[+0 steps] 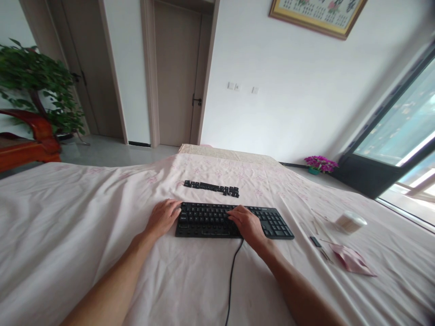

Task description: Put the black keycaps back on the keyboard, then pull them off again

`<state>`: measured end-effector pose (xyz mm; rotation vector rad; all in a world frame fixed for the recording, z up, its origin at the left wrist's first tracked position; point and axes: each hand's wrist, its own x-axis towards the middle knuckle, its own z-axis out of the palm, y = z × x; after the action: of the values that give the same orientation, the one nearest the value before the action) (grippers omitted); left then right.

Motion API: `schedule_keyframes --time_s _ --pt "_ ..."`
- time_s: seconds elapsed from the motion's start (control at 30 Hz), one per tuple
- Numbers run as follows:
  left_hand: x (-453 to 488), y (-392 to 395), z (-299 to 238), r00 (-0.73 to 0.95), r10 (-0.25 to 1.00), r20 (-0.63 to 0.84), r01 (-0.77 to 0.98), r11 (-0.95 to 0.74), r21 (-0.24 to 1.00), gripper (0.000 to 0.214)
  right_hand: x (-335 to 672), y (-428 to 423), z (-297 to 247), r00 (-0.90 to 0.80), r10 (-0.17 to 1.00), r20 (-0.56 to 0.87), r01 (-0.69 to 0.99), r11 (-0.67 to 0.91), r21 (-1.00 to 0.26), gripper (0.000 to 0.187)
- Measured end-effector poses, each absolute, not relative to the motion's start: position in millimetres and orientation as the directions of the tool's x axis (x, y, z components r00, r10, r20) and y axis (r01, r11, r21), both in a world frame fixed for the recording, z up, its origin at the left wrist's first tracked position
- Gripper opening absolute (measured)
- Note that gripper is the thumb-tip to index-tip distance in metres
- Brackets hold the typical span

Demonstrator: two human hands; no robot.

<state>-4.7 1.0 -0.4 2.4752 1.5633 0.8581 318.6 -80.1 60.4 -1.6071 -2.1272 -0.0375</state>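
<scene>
A black keyboard [204, 216] lies on the cloth, its lowest rows bare of keycaps along the near left and middle. My left hand [164, 217] holds its left end, thumb and fingers at the corner. Over the right part of the letter keys, my right hand [248, 222] is bent with its fingers drawn together on the keys. Whatever is between those fingertips is hidden. Behind the keyboard, loose black keycaps [210, 186] are laid out in a row, with several more at its right end. A black cable [232, 271] runs from the keyboard's near edge towards me.
On the right lie a clear round tub of cotton swabs [350, 222], a pink cloth pouch [351, 259], a small black-ended tool [316, 242] and thin sticks [316, 225]. The pale floral cloth [102, 203] is wrinkled.
</scene>
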Motion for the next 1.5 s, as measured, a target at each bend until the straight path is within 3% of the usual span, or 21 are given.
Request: schedule_keyframes --time_s 0.47,1.03,1.33,1.5 --pt "-4.9 1.5 0.9 0.319 0.859 0.4 0.809 -0.467 0.358 0.037 304.4 -89.4 58.8 -0.343 0.885 0.314 0.938 0.339 0.07 0.022" --pt "-5.5 3.9 -3.1 0.313 0.858 0.407 0.799 -0.469 0.376 0.038 298.2 -95.8 61.5 -0.368 0.891 0.264 0.928 0.332 0.171 0.021" --pt "-4.0 1.4 -0.1 0.303 0.863 0.405 0.802 -0.46 0.382 0.037 290.3 -106.5 64.0 -0.355 0.912 0.207 0.925 0.309 0.223 0.042" --pt "-3.6 2.6 -1.9 0.306 0.858 0.414 0.802 -0.466 0.374 0.036 292.5 -108.1 64.8 -0.33 0.92 0.212 0.941 0.303 0.149 0.045"
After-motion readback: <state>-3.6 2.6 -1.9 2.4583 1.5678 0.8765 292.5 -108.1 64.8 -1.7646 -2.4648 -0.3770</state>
